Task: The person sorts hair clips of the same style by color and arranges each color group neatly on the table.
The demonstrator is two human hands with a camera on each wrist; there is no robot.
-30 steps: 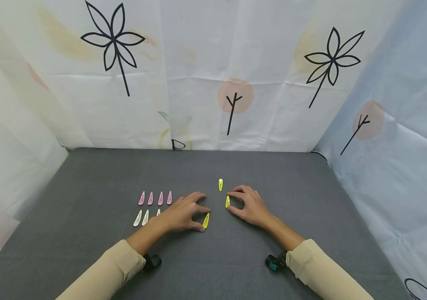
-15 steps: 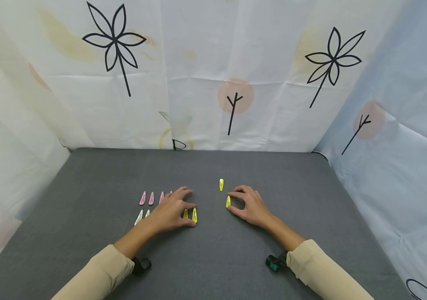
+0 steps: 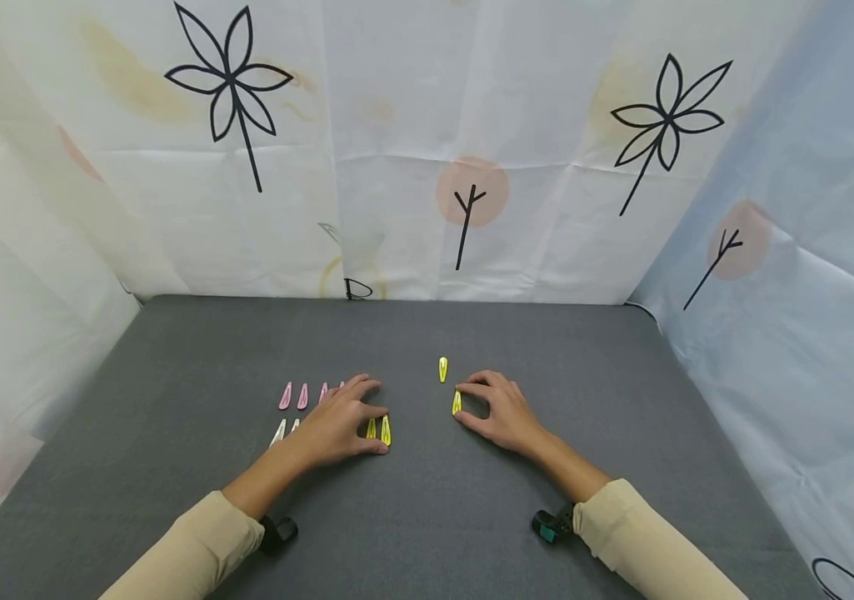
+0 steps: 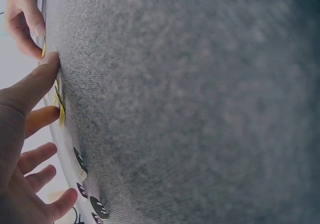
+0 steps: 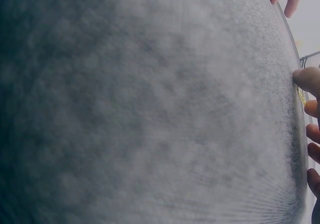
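My left hand (image 3: 337, 423) pinches a yellow snap hair clip (image 3: 386, 431) between thumb and index finger, low at the grey tabletop. Just left of that clip lies a second yellow clip (image 3: 371, 428), parallel to it and partly behind the fingers. Over to the right, thumb and index finger of my right hand (image 3: 503, 412) hold another yellow hair clip (image 3: 456, 403) by its two ends. Beyond it a further yellow clip (image 3: 443, 370) lies by itself. In the right wrist view, a yellow clip (image 5: 301, 96) shows between thumb and index finger.
Pink hair clips (image 3: 302, 396) form a row left of my left hand, which covers part of it. White clips (image 3: 277, 432) lie nearer, also partly hidden. Patterned white cloth (image 3: 397, 225) hangs behind the grey table (image 3: 546, 333) and at both sides.
My left hand has moved left with its yellow clip, setting it alongside the other yellow clip and turning it more upright. My right hand stays in place, holding its clip.
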